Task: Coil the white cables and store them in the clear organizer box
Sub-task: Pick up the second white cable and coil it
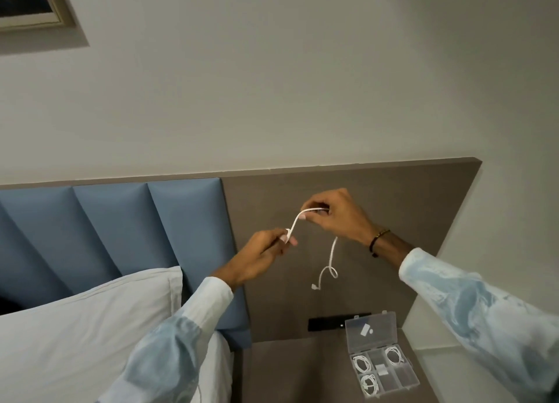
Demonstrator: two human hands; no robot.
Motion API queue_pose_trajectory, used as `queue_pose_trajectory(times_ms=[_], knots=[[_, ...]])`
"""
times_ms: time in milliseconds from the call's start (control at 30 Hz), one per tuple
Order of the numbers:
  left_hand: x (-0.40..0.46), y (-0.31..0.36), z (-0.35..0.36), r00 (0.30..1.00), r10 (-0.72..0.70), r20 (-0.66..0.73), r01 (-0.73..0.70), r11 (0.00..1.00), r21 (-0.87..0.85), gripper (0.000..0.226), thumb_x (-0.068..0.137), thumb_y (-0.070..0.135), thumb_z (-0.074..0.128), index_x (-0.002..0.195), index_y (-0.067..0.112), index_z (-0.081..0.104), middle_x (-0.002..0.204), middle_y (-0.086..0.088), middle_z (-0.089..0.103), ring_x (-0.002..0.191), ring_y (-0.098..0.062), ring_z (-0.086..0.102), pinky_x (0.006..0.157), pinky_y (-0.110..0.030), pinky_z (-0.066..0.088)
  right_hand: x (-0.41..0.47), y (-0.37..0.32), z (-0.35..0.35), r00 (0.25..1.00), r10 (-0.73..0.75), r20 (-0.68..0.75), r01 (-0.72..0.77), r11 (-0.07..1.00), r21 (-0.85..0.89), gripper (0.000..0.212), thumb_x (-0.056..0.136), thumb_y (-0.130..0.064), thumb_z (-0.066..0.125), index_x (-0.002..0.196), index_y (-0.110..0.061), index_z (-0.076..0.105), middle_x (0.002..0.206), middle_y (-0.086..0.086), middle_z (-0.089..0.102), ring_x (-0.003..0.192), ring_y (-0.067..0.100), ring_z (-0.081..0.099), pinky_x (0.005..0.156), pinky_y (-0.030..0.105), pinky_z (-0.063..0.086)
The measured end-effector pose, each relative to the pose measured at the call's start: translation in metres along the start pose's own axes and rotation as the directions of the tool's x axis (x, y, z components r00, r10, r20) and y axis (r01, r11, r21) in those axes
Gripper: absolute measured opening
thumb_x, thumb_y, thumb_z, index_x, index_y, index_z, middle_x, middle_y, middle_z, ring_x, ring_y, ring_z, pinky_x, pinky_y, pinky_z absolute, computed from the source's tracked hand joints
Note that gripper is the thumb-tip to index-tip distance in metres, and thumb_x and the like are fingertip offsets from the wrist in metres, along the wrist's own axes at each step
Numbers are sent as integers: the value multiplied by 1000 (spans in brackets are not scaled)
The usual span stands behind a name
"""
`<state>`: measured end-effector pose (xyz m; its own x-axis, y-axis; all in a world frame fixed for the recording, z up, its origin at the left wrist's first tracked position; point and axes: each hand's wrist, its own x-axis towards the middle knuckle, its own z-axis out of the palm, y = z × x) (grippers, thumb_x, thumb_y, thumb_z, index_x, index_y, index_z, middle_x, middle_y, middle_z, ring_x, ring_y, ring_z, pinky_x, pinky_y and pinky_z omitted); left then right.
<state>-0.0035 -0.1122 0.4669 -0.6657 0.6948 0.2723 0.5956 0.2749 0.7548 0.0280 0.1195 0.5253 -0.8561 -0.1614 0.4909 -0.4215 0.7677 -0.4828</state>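
Note:
A white cable is held up in front of the brown headboard panel. My left hand pinches one end of it. My right hand, higher and to the right, grips it further along. The free end curls into a small loop and dangles below my right hand. On the nightstand at the lower right stands the clear organizer box with its lid open and upright. Three of its compartments hold coiled white cables.
A white pillow and bed fill the lower left, against blue padded headboard panels. A black switch plate sits on the brown panel behind the box. A framed picture hangs at the upper left.

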Motion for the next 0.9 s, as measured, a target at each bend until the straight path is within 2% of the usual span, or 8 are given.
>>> queue_pose_trajectory(times_ms=[100, 267, 333, 433, 533, 633, 733, 900], knots=[[-3, 16, -4, 993, -25, 112, 79, 856, -512, 32, 108, 20, 42, 110, 3, 69, 81, -5, 54, 74, -14, 51, 78, -25, 47, -3, 2, 3, 994, 70, -82, -57, 988, 145, 20, 84, -41, 77, 90, -23, 82, 82, -10, 79, 74, 1, 71, 67, 17, 56], [22, 34, -19, 970, -115, -214, -154, 391, -907, 24, 104, 20, 55, 107, 4, 72, 81, -3, 63, 74, -13, 59, 80, -27, 54, -33, -11, 56, 984, 175, 36, -179, 951, 251, 32, 101, -35, 58, 79, -20, 77, 59, -1, 66, 48, -2, 52, 54, 19, 44], [32, 30, -21, 898, -193, -396, -240, 540, -807, 22, 101, 20, 58, 105, 7, 75, 84, -3, 72, 79, -14, 68, 81, -25, 56, -42, -20, 69, 983, 124, 139, -151, 966, 211, 32, 104, -35, 51, 94, -18, 75, 61, 3, 66, 49, 0, 55, 55, 25, 51], [29, 15, -29, 793, 92, -602, -188, 977, -99, 18, 102, 15, 56, 92, 13, 71, 85, -2, 73, 80, -16, 70, 77, -25, 54, -45, -26, 70, 980, 41, 194, -77, 980, 181, 26, 106, -29, 47, 104, -18, 71, 64, -9, 60, 54, 4, 55, 56, 30, 51], [14, -3, -30, 914, 231, -335, -120, 940, 320, 19, 100, 5, 54, 83, 11, 60, 77, -3, 63, 70, -23, 61, 66, -36, 49, -32, -21, 47, 997, -8, 83, 3, 998, 63, 23, 103, -29, 53, 106, -20, 73, 69, -10, 64, 56, 2, 52, 58, 22, 43], [0, -5, -18, 990, 55, -127, -27, 976, 218, 26, 105, 16, 47, 89, 10, 67, 74, 4, 66, 69, -13, 63, 69, -36, 50, -13, -12, 16, 997, -77, -4, 77, 993, -85, 17, 95, -38, 63, 94, -25, 73, 72, -8, 66, 59, 1, 52, 58, 26, 47], [-5, 10, -12, 993, -107, 40, 113, 971, -212, 36, 106, 23, 40, 105, 8, 73, 79, 6, 66, 76, -7, 62, 77, -21, 51, 1, -7, -2, 990, -132, -43, 126, 985, -121, 25, 89, -51, 68, 87, -27, 74, 72, -10, 67, 65, 3, 58, 57, 21, 47], [-2, 40, -19, 999, 3, 37, 27, 619, -785, 35, 108, 26, 40, 110, 5, 68, 81, -6, 53, 75, -16, 49, 81, -27, 48, -14, -10, 18, 994, 20, -108, -7, 993, 119, 17, 95, -34, 67, 83, -35, 77, 66, -26, 66, 60, -5, 59, 60, 16, 44]])
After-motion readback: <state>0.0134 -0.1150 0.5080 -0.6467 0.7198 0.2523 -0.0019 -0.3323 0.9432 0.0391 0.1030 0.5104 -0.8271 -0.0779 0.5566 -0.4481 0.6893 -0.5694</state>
